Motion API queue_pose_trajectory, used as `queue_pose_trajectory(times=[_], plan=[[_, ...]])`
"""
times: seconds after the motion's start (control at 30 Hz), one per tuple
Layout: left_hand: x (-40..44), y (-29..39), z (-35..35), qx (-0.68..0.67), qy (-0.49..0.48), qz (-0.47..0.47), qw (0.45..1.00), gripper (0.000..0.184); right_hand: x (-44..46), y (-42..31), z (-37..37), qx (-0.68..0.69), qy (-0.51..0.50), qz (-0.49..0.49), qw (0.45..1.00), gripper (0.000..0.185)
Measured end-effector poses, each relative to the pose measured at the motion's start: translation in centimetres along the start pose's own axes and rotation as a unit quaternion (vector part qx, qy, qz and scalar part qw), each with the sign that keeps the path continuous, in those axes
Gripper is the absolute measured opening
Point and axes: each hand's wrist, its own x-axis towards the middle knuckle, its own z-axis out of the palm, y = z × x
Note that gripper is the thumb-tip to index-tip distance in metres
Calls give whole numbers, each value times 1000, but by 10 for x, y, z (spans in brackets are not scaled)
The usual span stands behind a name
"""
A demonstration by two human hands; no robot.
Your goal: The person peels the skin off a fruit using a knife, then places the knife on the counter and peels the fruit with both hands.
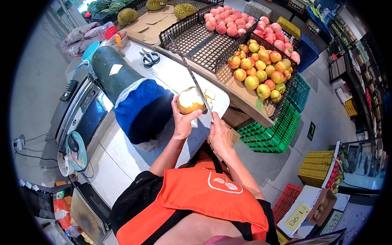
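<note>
My left hand (184,118) is closed around a round, partly peeled pear (190,100). Pale flesh shows on its top, while yellow-brown skin remains lower down. In my right hand (220,134) is the handle of a long knife (191,72), whose narrow blade points up and away to the left. The blade crosses the pear's right side; whether its edge touches the flesh I cannot tell. Strips of peel (210,96) lie on a white cutting board (221,102) just beyond the blade. Most of the knife handle is hidden by my fingers.
Left of my hands lies a large winter melon (118,73) with a blue cover (143,110) over its near end. Black-handled scissors (151,59) rest farther back. A crate of nectarines (261,67) stands to the right, above green crates (271,130). A scale (87,110) is at left.
</note>
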Motion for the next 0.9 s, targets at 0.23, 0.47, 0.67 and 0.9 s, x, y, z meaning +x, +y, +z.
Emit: queue_pose_trajectory(times=[0.23,0.47,0.67,0.9], plan=[[3,-7,-12,-47,-33,-43,997,82,4,4,-1,15,-15,-2,1000,40],[6,-2,-21,-106,-78,-111,985,79,9,3,-4,48,-43,12,998,55],[9,0,-21,-123,-110,-146,975,81,15,-2,-13,24,-72,32,997,67],[8,-7,-28,-113,-163,-167,966,81,24,1,-13,-6,-21,-19,1000,68]])
